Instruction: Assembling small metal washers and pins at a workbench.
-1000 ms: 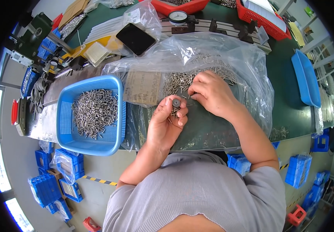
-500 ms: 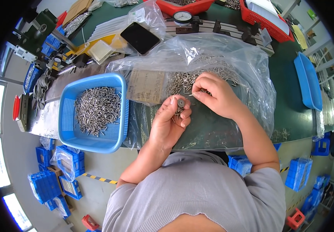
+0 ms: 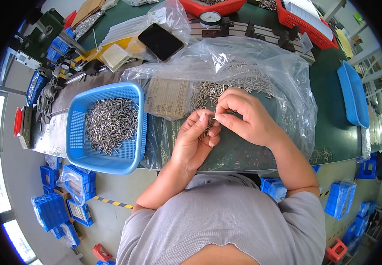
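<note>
My left hand (image 3: pixel 193 139) is closed around a small round grey metal piece (image 3: pixel 211 119) and several small metal pins (image 3: pixel 207 130). Fingers cover most of the round piece. Against it, my right hand (image 3: pixel 249 115) comes with thumb and forefinger pinched on what looks like one tiny metal pin, its shape mostly hidden. Just beyond both hands, a heap of loose metal pins (image 3: pixel 206 93) lies on a clear plastic bag (image 3: pixel 283 73). To the left stands a blue plastic basket (image 3: pixel 72 137) with many similar pins (image 3: pixel 111 126) inside.
A brown printed card (image 3: pixel 166 97) lies beside the heap. Farther back are a black phone (image 3: pixel 160 42), a dial gauge (image 3: pixel 210 18) on a metal rail, and red baskets (image 3: pixel 305 26). A blue tray (image 3: pixel 352 95) is at the right edge of the green table (image 3: pixel 332 132).
My right hand has moved from beside the pin heap toward me and down to the round piece in my left hand. That piece, plainly seen before, is now mostly covered.
</note>
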Demonstrator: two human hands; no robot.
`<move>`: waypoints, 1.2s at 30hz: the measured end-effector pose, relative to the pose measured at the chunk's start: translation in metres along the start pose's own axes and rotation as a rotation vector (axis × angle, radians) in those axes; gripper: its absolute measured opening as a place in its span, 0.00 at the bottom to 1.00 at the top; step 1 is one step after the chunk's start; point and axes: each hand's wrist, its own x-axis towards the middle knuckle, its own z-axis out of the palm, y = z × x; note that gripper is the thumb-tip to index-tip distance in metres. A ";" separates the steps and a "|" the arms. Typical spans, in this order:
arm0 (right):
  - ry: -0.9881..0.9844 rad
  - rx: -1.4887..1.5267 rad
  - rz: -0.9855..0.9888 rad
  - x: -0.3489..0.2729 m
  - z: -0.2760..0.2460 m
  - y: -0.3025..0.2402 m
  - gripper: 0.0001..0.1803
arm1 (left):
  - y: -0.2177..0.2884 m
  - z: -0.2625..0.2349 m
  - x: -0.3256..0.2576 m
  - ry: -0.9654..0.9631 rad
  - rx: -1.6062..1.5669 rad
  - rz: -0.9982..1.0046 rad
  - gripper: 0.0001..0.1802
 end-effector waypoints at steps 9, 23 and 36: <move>-0.015 -0.021 -0.007 -0.001 0.004 0.004 0.07 | -0.001 0.001 0.001 0.002 0.016 -0.002 0.07; -0.043 0.026 -0.030 0.001 -0.002 0.009 0.07 | -0.002 -0.002 0.001 0.034 0.004 0.023 0.13; 0.028 -0.556 -0.094 0.001 0.007 0.033 0.10 | 0.000 0.001 0.002 -0.043 -0.056 0.076 0.13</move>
